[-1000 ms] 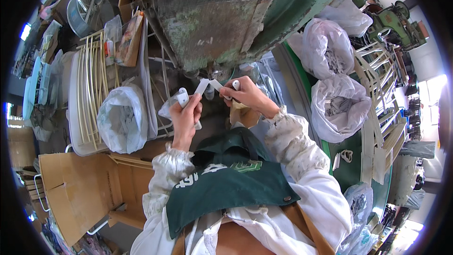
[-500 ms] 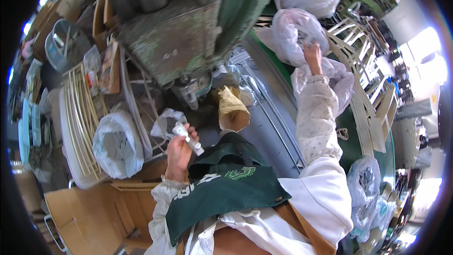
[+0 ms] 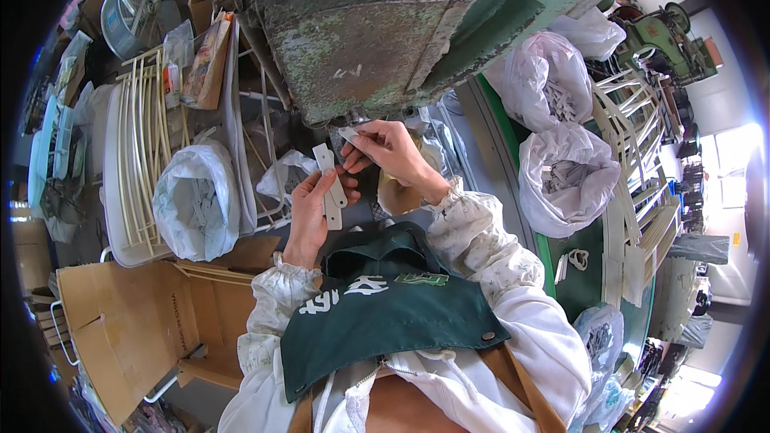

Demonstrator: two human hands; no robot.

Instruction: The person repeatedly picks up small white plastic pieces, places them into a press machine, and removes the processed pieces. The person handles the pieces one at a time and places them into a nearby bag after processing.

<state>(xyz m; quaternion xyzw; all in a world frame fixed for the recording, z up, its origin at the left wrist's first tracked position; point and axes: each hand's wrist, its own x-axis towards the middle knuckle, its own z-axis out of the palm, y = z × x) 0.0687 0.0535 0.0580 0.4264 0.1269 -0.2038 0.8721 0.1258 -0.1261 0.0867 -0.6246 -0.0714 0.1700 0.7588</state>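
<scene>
My left hand (image 3: 307, 212) is closed around a few flat pale strips (image 3: 334, 215) with rounded ends and small holes, fanned out between thumb and fingers. Beside it and slightly farther away, my right hand (image 3: 395, 157) pinches another pale flat strip (image 3: 348, 135), whose end points toward the underside of a worn green machine (image 3: 365, 40). Fingers hide most of that strip. Whether it touches the machine I cannot tell. Off to the right, two white plastic bags stand open, one farther (image 3: 525, 72) and one nearer (image 3: 589, 204), both holding similar strips.
At left, a white bag (image 3: 172, 212) of strips stands by a tub (image 3: 120, 228) with long cream rods. A cardboard box (image 3: 120, 329) lies nearer. Long pale slats (image 3: 613, 261) and a clear bag (image 3: 597, 337) line the green table (image 3: 573, 293) at right.
My right hand has left the far bag at right and come to the machine beside my left hand, now with a strip. The strips in my left hand are fanned out. The view has shifted.
</scene>
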